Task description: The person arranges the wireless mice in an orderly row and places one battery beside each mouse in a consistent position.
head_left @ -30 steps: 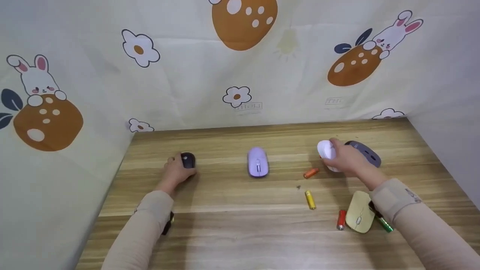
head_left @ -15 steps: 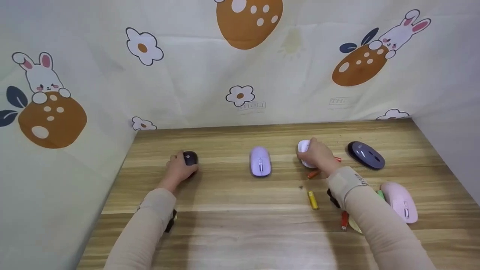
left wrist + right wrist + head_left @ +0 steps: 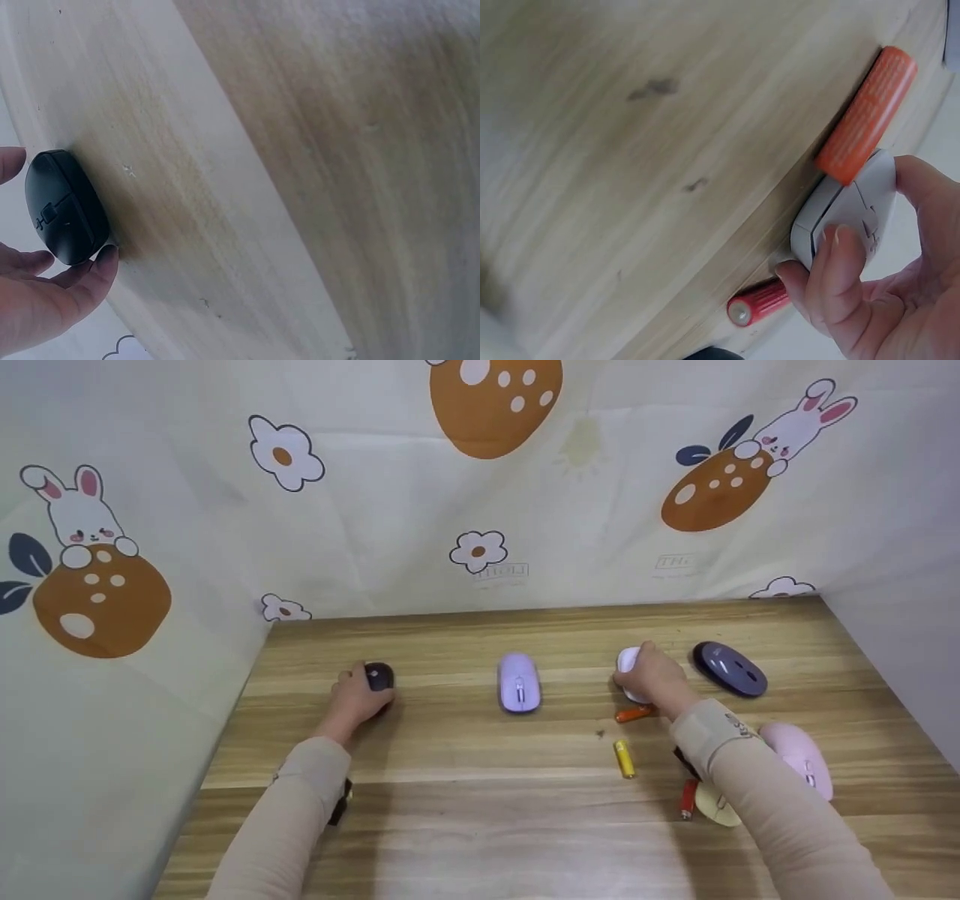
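My left hand (image 3: 356, 701) holds a black computer mouse (image 3: 380, 677) at the left of the table. In the left wrist view, fingers and thumb sit at opposite sides of that mouse (image 3: 64, 206). Farther right, my right hand (image 3: 654, 679) grips a white mouse (image 3: 628, 660). The right wrist view has its fingers bent against the side of the white mouse (image 3: 849, 206). Close by that mouse lies an orange battery (image 3: 868, 116), overlapping its edge in this view. A red battery (image 3: 759, 301) shows beyond the fingertips, partly hidden by them.
A lilac mouse (image 3: 519, 684) lies between the hands. A dark grey mouse (image 3: 729, 669) sits at back right. A yellow battery (image 3: 624, 759), another red battery (image 3: 688, 799), a cream mouse (image 3: 716, 806) and a pink mouse (image 3: 796, 754) surround the right forearm. Patterned cloth (image 3: 375, 510) hangs behind the table.
My right hand moved left with the white mouse, away from the dark grey mouse, then slightly back right. The orange battery has turned a little. The left hand stays on the black mouse.
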`<state>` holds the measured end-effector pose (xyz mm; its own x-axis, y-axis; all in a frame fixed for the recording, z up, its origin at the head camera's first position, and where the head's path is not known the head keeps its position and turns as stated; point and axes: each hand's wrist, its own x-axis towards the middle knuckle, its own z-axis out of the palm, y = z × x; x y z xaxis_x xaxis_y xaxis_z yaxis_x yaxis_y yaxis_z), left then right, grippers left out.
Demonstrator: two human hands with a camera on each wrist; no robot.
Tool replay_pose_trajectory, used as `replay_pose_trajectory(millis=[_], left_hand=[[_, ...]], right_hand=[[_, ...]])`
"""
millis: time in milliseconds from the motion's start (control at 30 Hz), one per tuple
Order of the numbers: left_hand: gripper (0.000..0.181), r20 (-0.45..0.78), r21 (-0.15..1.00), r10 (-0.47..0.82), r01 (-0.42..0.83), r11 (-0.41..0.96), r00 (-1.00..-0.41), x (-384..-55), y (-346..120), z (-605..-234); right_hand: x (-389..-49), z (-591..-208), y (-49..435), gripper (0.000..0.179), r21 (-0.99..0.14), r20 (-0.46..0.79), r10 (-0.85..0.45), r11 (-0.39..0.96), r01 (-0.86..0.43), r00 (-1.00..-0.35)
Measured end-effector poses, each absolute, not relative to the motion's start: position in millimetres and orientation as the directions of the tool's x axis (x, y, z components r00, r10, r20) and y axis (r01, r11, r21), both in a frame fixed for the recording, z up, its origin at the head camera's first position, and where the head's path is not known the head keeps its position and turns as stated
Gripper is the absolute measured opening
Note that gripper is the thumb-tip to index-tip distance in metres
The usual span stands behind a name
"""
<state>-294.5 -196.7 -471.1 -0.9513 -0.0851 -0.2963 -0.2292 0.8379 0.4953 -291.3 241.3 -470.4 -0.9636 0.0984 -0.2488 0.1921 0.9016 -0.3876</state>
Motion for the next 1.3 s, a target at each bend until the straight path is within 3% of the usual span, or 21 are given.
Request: replay_pose_trajectory(millis=[300,733,1033,1300], left_hand=[[0.077,-0.241,0.495,-0.078,-0.191,0.848,-0.967,-291.3,-197.0,-471.1],[0.079,-0.286,0.512,-0.067,-0.211,0.833,-0.956,-292.9,-198.0,-468.7],[0.078,-0.294,0.512,-0.064,-0.214,0.832,-0.954,-293.7,-198.9,-467.1],[0.079,-0.284,0.52,-0.074,-0.218,0.826,-0.956,-295.0,-199.4,-469.0]], right_hand=[[-286.2,-468.5,243.5,0.07,-0.319,-0.251,0.096,0.932,0.175,-0.963],[-285.5,-466.5,246.2,0.082,-0.349,-0.294,0.099,0.915,0.203,-0.951],[-288.4,-469.6,248.1,0.086,-0.306,-0.289,0.094,0.934,0.184,-0.953],[-288.0,-468.5,248.4,0.074,-0.303,-0.248,0.084,0.939,0.16,-0.965]])
